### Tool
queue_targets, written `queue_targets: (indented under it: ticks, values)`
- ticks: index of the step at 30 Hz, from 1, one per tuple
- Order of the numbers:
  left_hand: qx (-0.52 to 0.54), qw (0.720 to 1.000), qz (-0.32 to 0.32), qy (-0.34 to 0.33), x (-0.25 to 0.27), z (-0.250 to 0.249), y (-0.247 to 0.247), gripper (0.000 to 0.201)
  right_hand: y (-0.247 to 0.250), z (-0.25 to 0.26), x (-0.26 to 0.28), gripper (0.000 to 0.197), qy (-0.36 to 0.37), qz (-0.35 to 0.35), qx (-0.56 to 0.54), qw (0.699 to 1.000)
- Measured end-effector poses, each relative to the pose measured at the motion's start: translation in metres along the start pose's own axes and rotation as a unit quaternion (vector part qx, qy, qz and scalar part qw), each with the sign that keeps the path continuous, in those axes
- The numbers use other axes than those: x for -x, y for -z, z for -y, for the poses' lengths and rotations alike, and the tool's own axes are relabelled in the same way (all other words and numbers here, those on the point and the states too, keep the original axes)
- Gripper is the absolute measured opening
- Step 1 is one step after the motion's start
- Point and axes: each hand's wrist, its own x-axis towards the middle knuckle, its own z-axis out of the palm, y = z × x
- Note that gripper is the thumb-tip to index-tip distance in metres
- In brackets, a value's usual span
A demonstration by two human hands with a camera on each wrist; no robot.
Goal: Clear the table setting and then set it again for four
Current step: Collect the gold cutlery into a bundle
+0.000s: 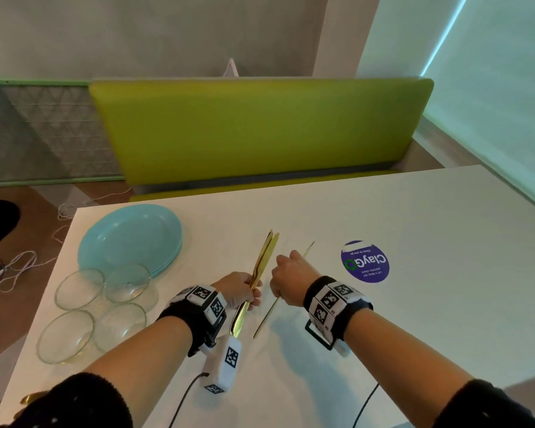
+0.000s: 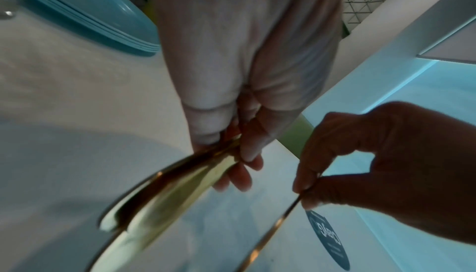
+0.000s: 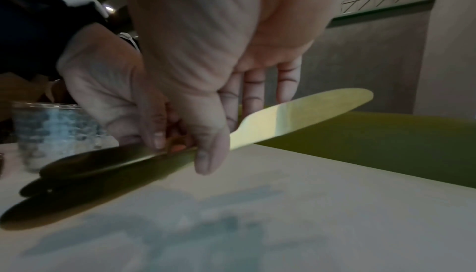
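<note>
My left hand grips a bundle of gold knives by the middle, blades pointing away over the white table. The same bundle shows in the left wrist view under my curled fingers. Just right of it, my right hand pinches a single gold knife, seen edge-on and held a little above the table. Its pale blade sticks out past my thumb in the right wrist view. The two hands are close together but apart.
A stack of teal plates sits at the table's far left, with several glass bowls in front of it. A round purple sticker lies right of my hands. A green bench runs behind the table.
</note>
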Motion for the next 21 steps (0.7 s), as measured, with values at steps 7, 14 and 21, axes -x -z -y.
queue_targets:
  ticks: [7,14,21]
  values:
    - [-0.034,0.998,0.06,-0.008,0.048,0.031,0.013,0.033,0.033,0.067,0.013,0.021,-0.042,0.002,-0.044,0.998]
    - [-0.08,0.992,0.094,-0.026,0.11,0.073,0.039,0.031,0.06,0.149,0.025,0.022,-0.068,0.027,0.009,0.997]
    - [-0.1,0.986,0.13,-0.028,0.153,0.121,0.056,0.023,0.074,0.221,0.036,0.026,-0.069,0.024,-0.006,0.997]
